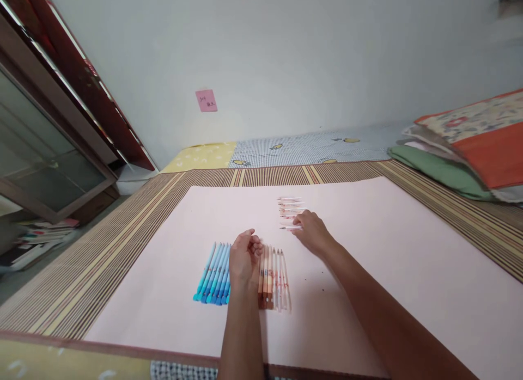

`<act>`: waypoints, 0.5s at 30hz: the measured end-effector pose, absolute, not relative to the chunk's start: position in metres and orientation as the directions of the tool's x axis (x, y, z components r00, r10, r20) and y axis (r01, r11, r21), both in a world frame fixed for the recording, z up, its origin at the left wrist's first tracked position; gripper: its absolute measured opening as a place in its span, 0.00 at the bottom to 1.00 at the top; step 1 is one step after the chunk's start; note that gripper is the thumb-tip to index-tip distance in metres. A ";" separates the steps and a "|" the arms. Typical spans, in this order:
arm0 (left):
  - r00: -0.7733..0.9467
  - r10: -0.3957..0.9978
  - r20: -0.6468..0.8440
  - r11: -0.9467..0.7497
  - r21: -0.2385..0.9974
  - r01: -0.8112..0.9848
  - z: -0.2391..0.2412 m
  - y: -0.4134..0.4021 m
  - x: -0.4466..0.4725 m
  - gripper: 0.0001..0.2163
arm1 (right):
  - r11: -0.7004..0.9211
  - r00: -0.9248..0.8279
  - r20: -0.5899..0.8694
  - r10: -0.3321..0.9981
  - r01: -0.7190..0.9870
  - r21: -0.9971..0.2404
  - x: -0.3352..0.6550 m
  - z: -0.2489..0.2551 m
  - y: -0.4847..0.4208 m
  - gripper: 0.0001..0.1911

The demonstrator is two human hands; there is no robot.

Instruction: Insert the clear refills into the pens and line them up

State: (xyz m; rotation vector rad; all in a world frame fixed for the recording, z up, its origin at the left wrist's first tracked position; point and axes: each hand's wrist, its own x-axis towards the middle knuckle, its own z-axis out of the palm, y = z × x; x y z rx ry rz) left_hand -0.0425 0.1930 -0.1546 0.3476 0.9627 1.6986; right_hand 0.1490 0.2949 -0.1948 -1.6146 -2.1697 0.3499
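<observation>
A pink sheet (163, 260) carries several pens in separate groups. My right hand (314, 233) is closed at the end of a slim white pen (287, 227), which lies crosswise with its dark tip to the left. Just beyond it is a stack of similar pale pens (289, 207), roughly parallel. My left hand (244, 255) hovers over the nearer row, its fingers loosely bent, the thumb apart, and nothing visible in it. Left of that hand lie blue pens (214, 274); to its right are brown-and-peach pens (267, 279) and clear-barrelled pens (281, 282). My left hand and forearm hide part of this row.
The sheet lies on a striped mat (122, 233). Folded fabric, a green piece (441, 170) and an orange one (502, 157), is piled at the right. A pink note (206, 100) sticks to the wall. A glass-panelled door (49, 151) stands at the left.
</observation>
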 end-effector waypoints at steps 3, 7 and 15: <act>-0.349 0.907 -0.235 -0.063 0.745 -0.664 -0.154 0.193 -0.040 0.14 | 0.312 -0.252 0.187 0.950 0.819 -0.482 0.148 -0.193 0.291 0.05; -0.357 0.903 -0.240 -0.066 0.744 -0.665 -0.153 0.193 -0.040 0.14 | 0.342 -0.287 0.186 0.940 0.772 -0.536 0.148 -0.191 0.285 0.08; -0.353 0.904 -0.241 -0.061 0.746 -0.664 -0.154 0.193 -0.037 0.14 | 0.342 -0.329 0.132 0.935 0.739 -0.580 0.158 -0.192 0.263 0.08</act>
